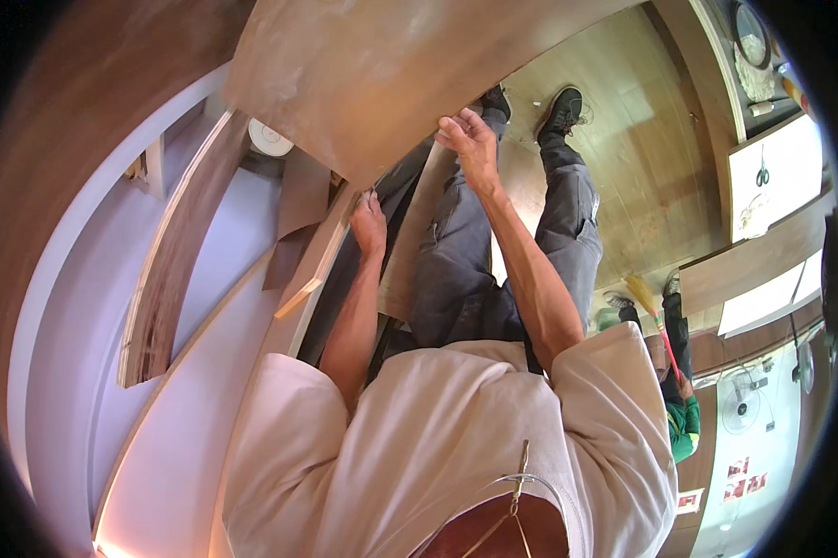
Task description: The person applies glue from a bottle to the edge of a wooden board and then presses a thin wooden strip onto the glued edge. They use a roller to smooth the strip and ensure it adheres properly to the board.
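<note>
A large thin brown wood-look sheet (363, 84) stretches across the top of the view, its near corner pointing toward me. My right hand (473, 149) grips the sheet's right edge, thumb on one side and fingers on the other. At the near corner, my left hand (369, 228) is closed with its fingertips at the sheet's edge. Just left of that hand runs a long wooden board (321, 246) with a pale edge, and the corner of the sheet lies over its far end. Exactly how the left fingertips pinch the corner is partly hidden.
A separate brown plank (182, 260) slants over white panels at left, near a round white object (270, 139). Behind on the right, a person in a green top (685, 428) holds a broom (656, 321). Scissors (762, 177) lie on a white surface at right.
</note>
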`<state>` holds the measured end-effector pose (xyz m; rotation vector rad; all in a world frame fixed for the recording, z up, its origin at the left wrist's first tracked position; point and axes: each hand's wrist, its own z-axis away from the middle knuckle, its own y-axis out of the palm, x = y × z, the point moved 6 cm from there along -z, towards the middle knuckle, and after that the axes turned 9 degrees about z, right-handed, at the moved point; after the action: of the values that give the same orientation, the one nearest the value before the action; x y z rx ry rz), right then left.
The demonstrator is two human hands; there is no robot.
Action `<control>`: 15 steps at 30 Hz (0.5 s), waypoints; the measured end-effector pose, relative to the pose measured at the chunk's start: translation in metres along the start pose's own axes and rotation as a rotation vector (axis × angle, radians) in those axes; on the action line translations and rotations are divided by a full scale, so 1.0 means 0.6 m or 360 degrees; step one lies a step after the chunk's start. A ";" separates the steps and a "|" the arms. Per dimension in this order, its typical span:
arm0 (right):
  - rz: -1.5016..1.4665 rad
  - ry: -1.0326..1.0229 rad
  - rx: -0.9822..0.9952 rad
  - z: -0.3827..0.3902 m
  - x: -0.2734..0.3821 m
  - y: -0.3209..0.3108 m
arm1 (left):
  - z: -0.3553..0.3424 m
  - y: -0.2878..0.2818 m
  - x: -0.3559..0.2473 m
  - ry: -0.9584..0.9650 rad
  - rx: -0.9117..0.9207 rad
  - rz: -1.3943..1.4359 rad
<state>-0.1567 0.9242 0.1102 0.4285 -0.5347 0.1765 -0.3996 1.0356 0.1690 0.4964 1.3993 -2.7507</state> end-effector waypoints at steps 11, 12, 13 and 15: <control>0.0100 0.0104 0.0025 0.024 -0.048 0.030 | 0.001 -0.007 -0.004 -0.0120 -0.0109 0.0174; 0.0102 0.0093 0.0021 0.022 -0.048 0.031 | 0.000 -0.006 -0.002 -0.0127 -0.0120 0.0188; 0.0104 0.0082 0.0018 0.021 -0.047 0.031 | -0.002 -0.004 -0.001 -0.0133 -0.0130 0.0202; 0.0119 0.0122 0.0000 0.021 -0.050 0.030 | 0.002 -0.002 0.003 -0.0178 -0.0155 0.0355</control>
<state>-0.1926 0.9333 0.1105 0.4006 -0.4753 0.2637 -0.4020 1.0359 0.1700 0.4559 1.3542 -2.4824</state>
